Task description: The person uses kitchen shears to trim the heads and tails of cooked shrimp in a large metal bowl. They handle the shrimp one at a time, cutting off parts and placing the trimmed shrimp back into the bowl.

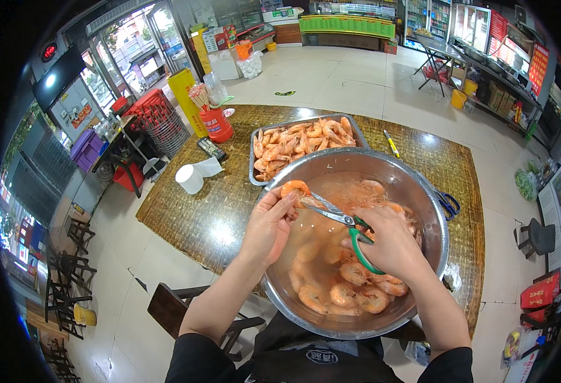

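My left hand [271, 222] pinches an orange shrimp [295, 188] over the left part of a large steel basin [436, 215]. In my right hand [388, 234] are green-handled scissors [345, 219], fingers in the loops. Their blades reach the legs or feelers on the underside of the held shrimp; how far they are parted is hard to tell. Cloudy water fills the basin, and more shrimp [342, 293] lie in it, many towards the near and right side. Behind the basin, partly covered by its rim, a metal tray [252, 167] holds a heap of shrimp [304, 141].
On the brown table [208, 230] stand a toilet paper roll [189, 179], a remote control [211, 148] and a red container of skewers [216, 125]. A yellow pen [392, 144] lies behind the basin, and blue-handled scissors [448, 205] at its right. A dark chair [170, 309] is near my left elbow.
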A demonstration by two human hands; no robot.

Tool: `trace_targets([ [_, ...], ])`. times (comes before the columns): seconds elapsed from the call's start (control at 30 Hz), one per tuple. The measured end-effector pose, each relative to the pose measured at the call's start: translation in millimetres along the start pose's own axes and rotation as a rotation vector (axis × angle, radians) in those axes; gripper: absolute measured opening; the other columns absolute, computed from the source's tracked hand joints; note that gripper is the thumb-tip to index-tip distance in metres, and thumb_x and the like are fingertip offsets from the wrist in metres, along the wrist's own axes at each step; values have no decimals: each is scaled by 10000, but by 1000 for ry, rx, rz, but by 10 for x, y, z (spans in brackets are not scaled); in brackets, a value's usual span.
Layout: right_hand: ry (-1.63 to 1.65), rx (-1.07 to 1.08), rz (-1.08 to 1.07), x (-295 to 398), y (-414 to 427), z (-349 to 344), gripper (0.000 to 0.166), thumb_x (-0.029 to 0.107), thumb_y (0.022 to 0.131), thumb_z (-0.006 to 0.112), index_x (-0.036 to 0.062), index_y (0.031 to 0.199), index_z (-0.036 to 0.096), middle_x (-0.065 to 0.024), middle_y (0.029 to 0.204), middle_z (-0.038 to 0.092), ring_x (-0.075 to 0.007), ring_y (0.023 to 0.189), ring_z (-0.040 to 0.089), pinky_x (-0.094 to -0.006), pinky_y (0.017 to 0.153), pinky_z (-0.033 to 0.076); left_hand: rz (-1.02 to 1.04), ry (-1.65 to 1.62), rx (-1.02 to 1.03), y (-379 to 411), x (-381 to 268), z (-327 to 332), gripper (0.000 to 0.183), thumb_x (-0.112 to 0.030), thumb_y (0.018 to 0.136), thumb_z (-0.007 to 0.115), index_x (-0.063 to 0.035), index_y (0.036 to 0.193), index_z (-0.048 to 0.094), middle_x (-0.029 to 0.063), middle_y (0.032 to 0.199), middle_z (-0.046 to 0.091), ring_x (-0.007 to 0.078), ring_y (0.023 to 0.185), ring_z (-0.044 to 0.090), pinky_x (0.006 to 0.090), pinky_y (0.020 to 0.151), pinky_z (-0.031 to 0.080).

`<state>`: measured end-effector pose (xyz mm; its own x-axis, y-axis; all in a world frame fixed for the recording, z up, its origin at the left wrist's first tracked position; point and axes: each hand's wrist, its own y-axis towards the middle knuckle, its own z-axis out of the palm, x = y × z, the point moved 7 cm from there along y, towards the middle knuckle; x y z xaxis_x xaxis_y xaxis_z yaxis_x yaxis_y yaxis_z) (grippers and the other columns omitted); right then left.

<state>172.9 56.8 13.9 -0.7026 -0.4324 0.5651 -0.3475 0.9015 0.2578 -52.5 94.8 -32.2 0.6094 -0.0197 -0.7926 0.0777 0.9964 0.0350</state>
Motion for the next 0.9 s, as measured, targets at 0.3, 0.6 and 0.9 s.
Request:
trace_targets([
  [0.3, 20, 4, -43, 108, 15, -67, 340, 338, 870, 836, 46, 931, 673, -140, 843, 686, -364, 900, 658, -483, 850, 466, -7, -85, 22, 22, 21, -14, 188, -74, 1043, 670, -49, 1229, 664, 19, 1085, 707, 79, 865, 593, 256, 811, 489],
  [0.6, 132, 108, 24, 141, 18, -93, 379, 310, 865, 844, -11, 828, 646, -214, 744, 668, -416, 734, 679, -499, 686, 516, -58, -129, 52, -9, 30, -7, 160, -74, 1050, 657, -45, 1205, 678, 26, 1056, 712, 92, 836, 601, 249, 801, 513],
  [0.9, 118, 213, 182, 71, -50, -59, 382, 368, 884, 836, 7, 904, 715, -230, 759, 693, -403, 763, 715, -486, 712, 545, -124, -2, 4, -35, 91, -61, 157, -95, 1063, 639, -68, 1218, 637, 17, 1071, 696, 79, 835, 580, 238, 814, 491],
])
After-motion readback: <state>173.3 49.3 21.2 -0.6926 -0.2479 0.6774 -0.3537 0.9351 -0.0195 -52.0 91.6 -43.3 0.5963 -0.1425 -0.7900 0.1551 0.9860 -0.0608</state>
